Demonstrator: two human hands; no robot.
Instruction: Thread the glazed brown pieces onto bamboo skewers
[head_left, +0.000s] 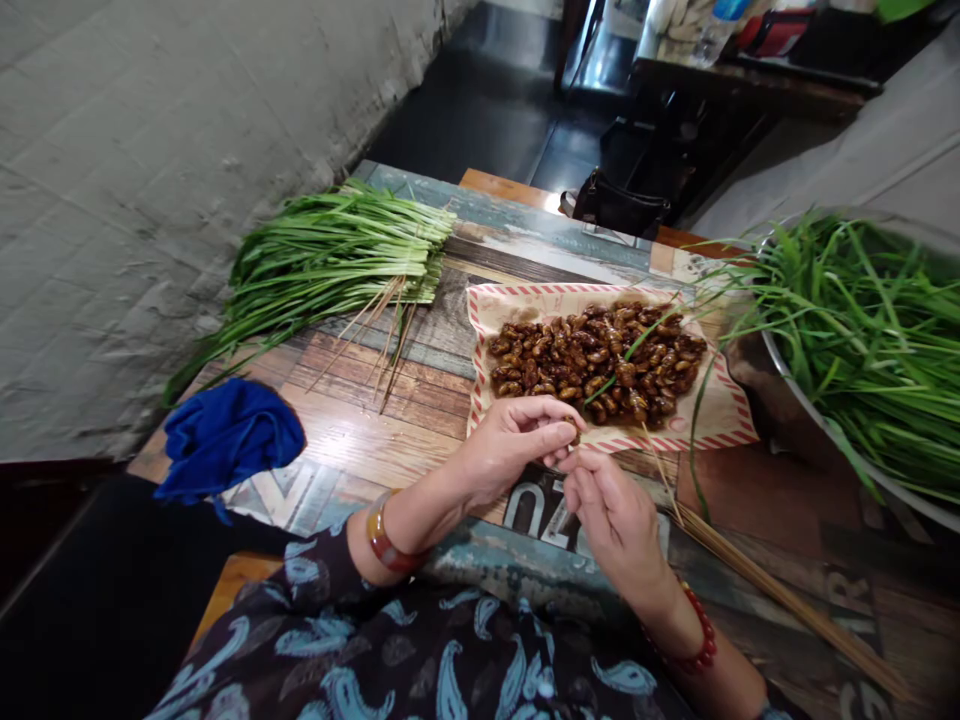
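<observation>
My left hand (510, 447) pinches one brown pupa (574, 428) between thumb and fingertips. Close beside it, my right hand (613, 522) has its fingers pressed together; what they hold, if anything, is too thin or hidden to make out. Just beyond both hands, a pile of glossy brown pupae (570, 350) lies on paper with a red striped border (484, 305), with a few green blades across it. A bundle of thin bamboo skewers (795, 595) rests on the table to the right of my right hand.
Green chives (337, 245) lie in a stack at the left, with several thin sticks (397, 345) by their cut ends. A blue cloth (229, 435) sits at the table's left edge. More loose greens (862, 320) fill a large metal bowl (799, 385) at the right.
</observation>
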